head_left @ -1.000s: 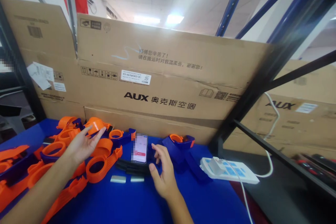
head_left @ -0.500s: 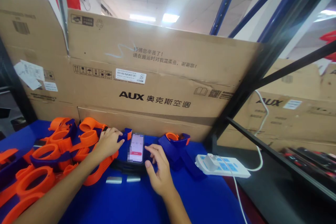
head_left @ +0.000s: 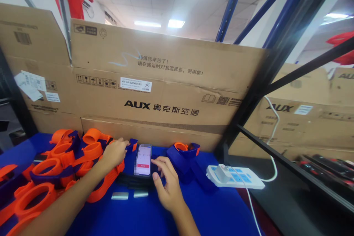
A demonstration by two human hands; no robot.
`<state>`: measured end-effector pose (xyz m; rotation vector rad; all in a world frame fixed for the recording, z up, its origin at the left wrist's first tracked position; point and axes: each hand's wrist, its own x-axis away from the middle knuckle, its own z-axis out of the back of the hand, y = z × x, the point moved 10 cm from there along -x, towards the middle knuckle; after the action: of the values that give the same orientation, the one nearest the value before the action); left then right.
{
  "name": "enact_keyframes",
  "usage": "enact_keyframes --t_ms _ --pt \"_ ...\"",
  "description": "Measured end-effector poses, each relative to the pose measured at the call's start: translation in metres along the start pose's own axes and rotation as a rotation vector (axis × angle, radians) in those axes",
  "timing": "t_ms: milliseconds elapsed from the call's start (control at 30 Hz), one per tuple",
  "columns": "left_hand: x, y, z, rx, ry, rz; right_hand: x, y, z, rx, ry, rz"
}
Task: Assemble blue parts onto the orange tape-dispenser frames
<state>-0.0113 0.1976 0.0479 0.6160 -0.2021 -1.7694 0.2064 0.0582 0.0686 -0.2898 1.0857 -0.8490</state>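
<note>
My left hand (head_left: 115,153) is closed, its fingers curled at the end of a blue plastic piece with an orange tip (head_left: 132,145). The hand hides most of that piece. A phone (head_left: 143,161) with a lit screen showing digits and a red button rests on a dark object (head_left: 132,181). Beside the phone's right edge is my right hand (head_left: 167,184), with fingers apart and nothing held. Another blue plastic piece with an orange ring (head_left: 182,158) lies beyond my right hand.
Several orange and blue plastic parts (head_left: 47,166) crowd the left of the blue tabletop (head_left: 138,217). Two small silvery pieces lie before the phone. A white power strip (head_left: 235,177) with a cable is to the right. Behind stands a cardboard panel (head_left: 166,92), with a black post (head_left: 249,99) beside it.
My left hand's fingers have curled in at the blue piece. My right hand remains beside the phone. The view has tilted slightly upward.
</note>
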Motion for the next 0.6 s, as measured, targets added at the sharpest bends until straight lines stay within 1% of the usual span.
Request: enact_keyframes --t_ms 67,167,267,333,367,400,433,467,500,533,600 --pt "-0.001 0.006 0.011 0.033 0.033 -0.025 0.000 0.000 0.000 0.000 0.004 0.001" --pt "0.001 0.016 0.033 0.112 0.107 -0.061 0.000 0.000 0.001 0.002 0.013 0.008" --pt "0.013 0.035 0.053 0.208 0.178 -0.097 0.000 0.003 0.001 0.002 0.028 -0.009" --pt "0.027 0.050 0.058 0.403 0.207 -0.114 -0.001 0.007 0.001 -0.005 0.049 -0.049" --pt "0.034 0.056 0.057 0.640 0.207 -0.107 -0.001 0.011 0.001 -0.017 0.065 -0.076" --pt "0.041 0.062 0.049 0.910 0.172 -0.084 -0.002 0.014 0.002 -0.041 0.087 -0.104" --pt "0.046 0.070 0.036 1.158 0.096 -0.048 -0.002 0.017 0.003 -0.082 0.109 -0.130" --pt "0.051 0.077 0.020 1.378 0.023 0.011 -0.002 0.020 0.004 -0.139 0.132 -0.151" --pt "0.056 0.084 0.004 1.550 -0.047 0.075 -0.002 0.022 0.004 -0.205 0.150 -0.170" --pt "0.059 0.088 -0.012 1.672 -0.100 0.137 -0.003 0.024 0.003 -0.272 0.155 -0.186" --pt "0.064 0.091 -0.038 1.803 -0.148 0.238 -0.003 0.026 -0.002 -0.367 0.126 -0.213"
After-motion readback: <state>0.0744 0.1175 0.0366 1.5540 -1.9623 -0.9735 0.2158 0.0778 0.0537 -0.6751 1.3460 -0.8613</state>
